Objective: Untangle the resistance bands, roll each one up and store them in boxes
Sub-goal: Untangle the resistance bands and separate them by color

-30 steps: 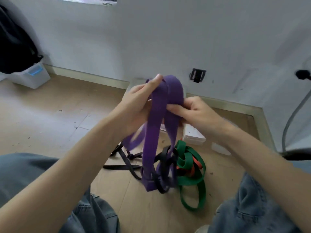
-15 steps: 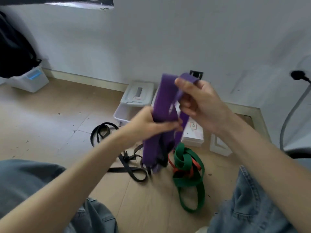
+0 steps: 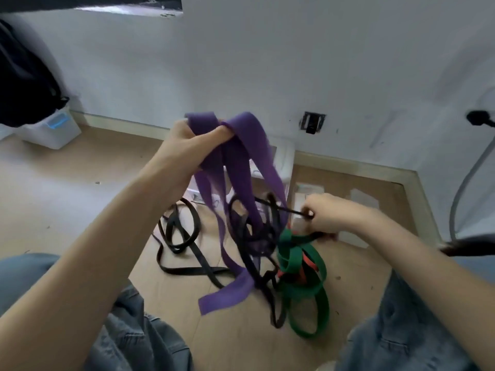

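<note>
Two white storage boxes (image 3: 284,162) at frame centre sit mostly hidden behind the purple resistance band (image 3: 241,167). The left hand (image 3: 187,145) grips its folds aloft; the right hand (image 3: 329,218) (blurred), which earlier pinched the purple top, now pinches a thin black band (image 3: 284,210) lower right, beside the green band (image 3: 300,266).

Matt, smooth rubbery purple band (image 3: 241,167) — pale wood-look floor (image 3: 80,183), faintly scuffed — worn denim jeans (image 3: 139,341).
</note>
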Action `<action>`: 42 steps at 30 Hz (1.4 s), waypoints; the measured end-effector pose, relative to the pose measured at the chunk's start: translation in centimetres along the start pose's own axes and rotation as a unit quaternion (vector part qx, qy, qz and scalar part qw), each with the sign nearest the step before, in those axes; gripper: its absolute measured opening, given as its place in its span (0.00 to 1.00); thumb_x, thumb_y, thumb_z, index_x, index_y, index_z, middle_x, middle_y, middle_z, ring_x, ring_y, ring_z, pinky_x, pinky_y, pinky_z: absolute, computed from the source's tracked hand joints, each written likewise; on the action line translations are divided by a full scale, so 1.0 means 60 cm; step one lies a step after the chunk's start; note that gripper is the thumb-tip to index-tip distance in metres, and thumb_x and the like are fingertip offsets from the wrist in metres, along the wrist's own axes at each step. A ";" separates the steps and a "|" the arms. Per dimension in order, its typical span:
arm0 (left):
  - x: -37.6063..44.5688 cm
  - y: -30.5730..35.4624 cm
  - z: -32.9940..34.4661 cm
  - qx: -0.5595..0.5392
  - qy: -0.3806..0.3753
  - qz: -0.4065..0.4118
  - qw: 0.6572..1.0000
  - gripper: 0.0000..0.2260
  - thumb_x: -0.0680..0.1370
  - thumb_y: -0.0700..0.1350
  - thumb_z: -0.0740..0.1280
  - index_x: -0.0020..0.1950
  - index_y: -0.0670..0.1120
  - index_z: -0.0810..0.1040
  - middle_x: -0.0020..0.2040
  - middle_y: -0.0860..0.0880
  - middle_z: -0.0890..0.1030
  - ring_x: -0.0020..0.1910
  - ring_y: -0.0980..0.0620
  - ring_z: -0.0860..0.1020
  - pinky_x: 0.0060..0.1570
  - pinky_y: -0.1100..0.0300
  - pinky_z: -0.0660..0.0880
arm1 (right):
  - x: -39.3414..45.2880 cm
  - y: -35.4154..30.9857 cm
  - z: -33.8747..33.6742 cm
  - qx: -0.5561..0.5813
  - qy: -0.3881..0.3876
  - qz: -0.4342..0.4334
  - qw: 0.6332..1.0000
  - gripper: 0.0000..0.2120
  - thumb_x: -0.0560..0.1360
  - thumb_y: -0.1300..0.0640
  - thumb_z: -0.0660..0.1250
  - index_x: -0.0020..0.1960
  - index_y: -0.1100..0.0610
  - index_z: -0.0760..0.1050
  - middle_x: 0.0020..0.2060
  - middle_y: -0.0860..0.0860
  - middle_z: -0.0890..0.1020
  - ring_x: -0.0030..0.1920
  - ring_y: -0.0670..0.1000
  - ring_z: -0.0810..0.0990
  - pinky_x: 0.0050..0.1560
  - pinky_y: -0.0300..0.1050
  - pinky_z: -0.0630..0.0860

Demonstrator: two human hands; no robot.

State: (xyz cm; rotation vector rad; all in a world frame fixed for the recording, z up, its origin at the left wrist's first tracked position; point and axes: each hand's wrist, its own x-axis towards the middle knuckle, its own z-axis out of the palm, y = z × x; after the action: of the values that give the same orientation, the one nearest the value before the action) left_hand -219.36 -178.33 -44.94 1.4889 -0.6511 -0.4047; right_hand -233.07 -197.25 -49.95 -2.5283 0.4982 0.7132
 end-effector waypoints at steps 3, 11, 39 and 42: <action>-0.008 0.002 0.019 0.018 0.005 -0.015 1.000 0.11 0.76 0.44 0.68 0.32 0.47 0.77 0.27 0.53 0.80 0.29 0.57 0.79 0.30 0.64 0.74 | 0.010 -0.007 0.012 -0.014 0.061 -0.055 0.997 0.16 0.73 0.50 0.68 0.58 0.54 0.74 0.48 0.49 0.80 0.47 0.49 0.81 0.46 0.45 0.79; -0.019 0.005 0.045 -0.113 -0.069 -0.061 0.989 0.06 0.76 0.41 0.66 0.41 0.40 0.79 0.37 0.45 0.84 0.37 0.49 0.83 0.37 0.59 0.79 | -0.003 -0.065 0.015 0.305 0.148 -0.240 0.910 0.16 0.70 0.52 0.73 0.56 0.54 0.76 0.42 0.47 0.83 0.42 0.44 0.81 0.43 0.36 0.74; -0.008 -0.097 -0.006 0.584 -0.343 -0.194 0.710 0.10 0.73 0.54 0.69 0.35 0.52 0.77 0.33 0.52 0.74 0.35 0.53 0.72 0.34 0.64 0.67 | -0.021 -0.015 -0.074 0.512 0.205 -0.103 0.828 0.05 0.74 0.57 0.62 0.47 0.59 0.70 0.34 0.52 0.78 0.30 0.46 0.78 0.33 0.40 0.76; -0.003 -0.082 -0.012 0.589 -0.250 -0.106 0.761 0.08 0.76 0.52 0.67 0.40 0.49 0.79 0.35 0.52 0.76 0.39 0.56 0.74 0.36 0.67 0.68 | -0.009 -0.008 -0.056 0.314 0.113 -0.028 0.942 0.09 0.74 0.55 0.65 0.46 0.61 0.74 0.37 0.54 0.82 0.32 0.48 0.83 0.29 0.37 0.76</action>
State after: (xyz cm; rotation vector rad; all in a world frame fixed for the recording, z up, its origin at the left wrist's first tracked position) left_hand -218.38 -177.98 -49.78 2.7228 -1.3046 -0.6242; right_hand -231.94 -198.49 -46.93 -2.0089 0.6119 0.1864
